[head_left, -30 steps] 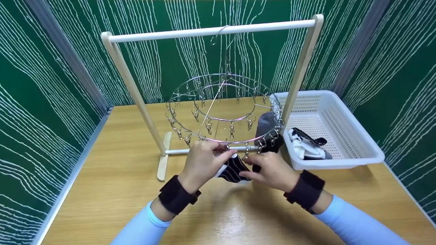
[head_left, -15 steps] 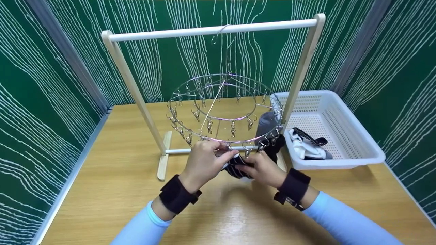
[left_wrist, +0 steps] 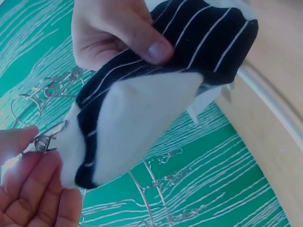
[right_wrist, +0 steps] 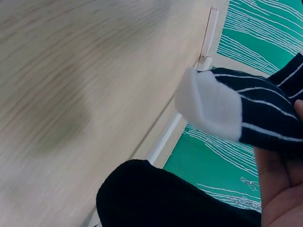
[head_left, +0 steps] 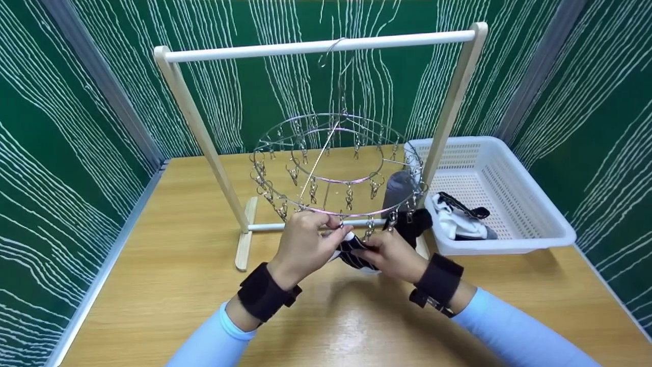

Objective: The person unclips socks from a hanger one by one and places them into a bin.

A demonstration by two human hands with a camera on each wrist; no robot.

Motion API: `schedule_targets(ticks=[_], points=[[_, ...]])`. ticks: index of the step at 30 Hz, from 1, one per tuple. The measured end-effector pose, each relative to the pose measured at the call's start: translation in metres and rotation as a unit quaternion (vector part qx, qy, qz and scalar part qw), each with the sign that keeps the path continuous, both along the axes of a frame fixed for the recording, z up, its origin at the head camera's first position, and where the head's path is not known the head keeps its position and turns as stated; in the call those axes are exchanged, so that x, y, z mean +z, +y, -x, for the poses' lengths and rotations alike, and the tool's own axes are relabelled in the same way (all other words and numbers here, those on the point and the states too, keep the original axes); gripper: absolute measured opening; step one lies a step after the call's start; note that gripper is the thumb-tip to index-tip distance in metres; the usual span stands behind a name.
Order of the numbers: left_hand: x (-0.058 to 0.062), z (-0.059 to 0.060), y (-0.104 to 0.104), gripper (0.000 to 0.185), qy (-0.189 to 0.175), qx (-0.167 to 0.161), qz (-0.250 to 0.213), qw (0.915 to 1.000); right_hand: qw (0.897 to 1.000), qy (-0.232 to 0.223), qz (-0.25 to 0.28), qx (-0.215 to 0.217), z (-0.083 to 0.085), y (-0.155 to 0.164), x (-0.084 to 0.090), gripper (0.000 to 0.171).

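Note:
A black sock with white stripes and white ends [left_wrist: 137,118] hangs at the front of the round metal clip hanger [head_left: 333,180]. My left hand [head_left: 304,243] pinches a small metal clip [left_wrist: 43,142], whose wire jaws stand at the sock's white edge in the left wrist view. My right hand [head_left: 397,254] grips the striped sock by its middle, thumb on top. In the right wrist view the sock's other white end [right_wrist: 213,106] sticks out free of that hand. Just behind the right hand hang a black sock [head_left: 410,227] and a grey sock [head_left: 398,191].
The hanger hooks over the white bar [head_left: 254,51] of a wooden stand. At the right, a white plastic basket [head_left: 532,193] holds white and black socks [head_left: 461,224]. Green walls with white lines enclose the wooden table [head_left: 168,285].
My right hand has shifted left and the striped sock is now bunched in its grip. The left hand stays nearly still at the clip. More of the hanging black sock shows.

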State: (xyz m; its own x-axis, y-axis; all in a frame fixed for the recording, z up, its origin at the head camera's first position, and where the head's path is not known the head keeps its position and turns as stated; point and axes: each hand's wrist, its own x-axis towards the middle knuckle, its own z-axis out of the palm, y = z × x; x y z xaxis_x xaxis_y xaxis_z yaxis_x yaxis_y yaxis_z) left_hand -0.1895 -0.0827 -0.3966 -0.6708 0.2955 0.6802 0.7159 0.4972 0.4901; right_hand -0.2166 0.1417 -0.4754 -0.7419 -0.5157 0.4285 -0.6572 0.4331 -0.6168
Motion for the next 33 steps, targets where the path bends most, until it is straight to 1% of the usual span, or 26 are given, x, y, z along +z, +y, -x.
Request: schedule_targets(ticks=[5, 8, 13, 15, 19, 22, 27, 29, 33], points=[[0.000, -0.001, -0.001, 0.022, -0.002, -0.004, 0.008, 1.0000, 1.000, -0.017, -0.022, 0.012, -0.002, 0.005, -0.004, 0.003], [0.001, -0.002, -0.001, 0.021, -0.004, 0.000, 0.008, 1.0000, 0.999, -0.009, -0.024, 0.027, -0.003, 0.007, -0.005, 0.015], [0.001, -0.002, -0.001, 0.017, -0.016, 0.022, 0.004, 0.9996, 0.999, 0.018, -0.018, 0.046, -0.003, 0.014, -0.005, 0.026], [0.000, -0.002, -0.002, 0.016, -0.025, 0.030, 0.004, 0.9993, 0.998, 0.020, -0.013, 0.054, -0.002, 0.019, -0.004, 0.028], [-0.001, -0.003, -0.004, 0.017, -0.040, 0.038, 0.002, 0.9985, 0.997, 0.041, -0.005, 0.066, -0.001, 0.028, -0.001, 0.029], [-0.001, -0.003, -0.005, 0.018, -0.042, 0.045, 0.004, 0.9981, 0.996, 0.053, 0.005, 0.076, -0.001, 0.036, 0.003, 0.027], [0.001, -0.003, -0.007, 0.018, -0.040, 0.049, 0.003, 0.9980, 0.994, 0.031, 0.024, 0.107, -0.003, 0.052, 0.017, 0.020], [0.001, -0.003, -0.007, 0.018, -0.039, 0.046, 0.001, 0.9982, 0.993, 0.015, 0.026, 0.114, -0.005, 0.059, 0.024, 0.021], [0.000, -0.003, -0.007, 0.019, -0.035, 0.046, -0.003, 0.9983, 0.994, -0.028, 0.029, 0.104, -0.007, 0.075, 0.041, 0.027]])
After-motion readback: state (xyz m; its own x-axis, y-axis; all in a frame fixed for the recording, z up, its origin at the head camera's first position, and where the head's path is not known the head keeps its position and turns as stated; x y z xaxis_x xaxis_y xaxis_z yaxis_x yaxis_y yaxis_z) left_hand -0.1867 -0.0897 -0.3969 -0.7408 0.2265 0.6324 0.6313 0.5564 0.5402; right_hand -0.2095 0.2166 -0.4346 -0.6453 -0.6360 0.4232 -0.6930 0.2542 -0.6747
